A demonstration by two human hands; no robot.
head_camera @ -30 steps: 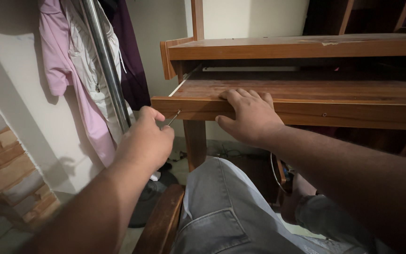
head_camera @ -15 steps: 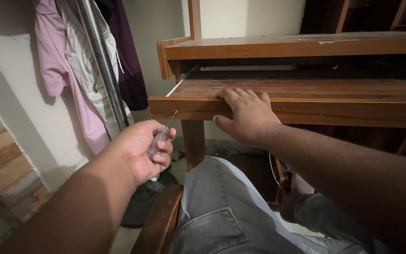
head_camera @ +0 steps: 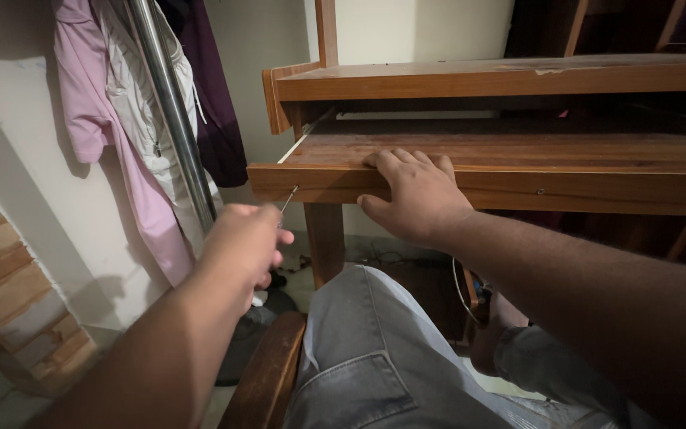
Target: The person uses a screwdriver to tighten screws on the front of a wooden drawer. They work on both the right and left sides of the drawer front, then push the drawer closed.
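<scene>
We see a thin screwdriver (head_camera: 288, 199) in the left hand (head_camera: 244, 246); only its metal shaft shows, the handle being hidden inside the fist. Its long axis runs from the hand up toward 1 o'clock, and the tip meets the front edge of the pull-out shelf (head_camera: 510, 151) near its left corner. The left fingers are curled tight around the tool. The right hand (head_camera: 416, 195) lies on the shelf just to the right, at 3 o'clock from the tip, fingers (head_camera: 406, 159) spread flat on the board and thumb hooked under the front edge, holding nothing else.

The shelf is dark reddish wood, slid out from under the top of the desk (head_camera: 502, 75), whose surface is a lighter brown with a chipped spot. A small screw head (head_camera: 541, 191) shows on the shelf's front edge, well to the right of the hand. A wooden leg (head_camera: 324, 242) stands below the left corner.

At 10 o'clock from the tool a shiny metal pole (head_camera: 172, 111) leans against a pale wall, with a pink garment (head_camera: 93, 103), a white one (head_camera: 132, 87) and a dark purple one (head_camera: 216, 103) hanging around it. Brick-pattern facing (head_camera: 5, 294) covers the wall at far left. At 6 o'clock we see knees in grey jeans (head_camera: 375, 349) and a wooden chair arm (head_camera: 267, 373). Cables (head_camera: 462, 278) hang in the dim space under the desk.
</scene>
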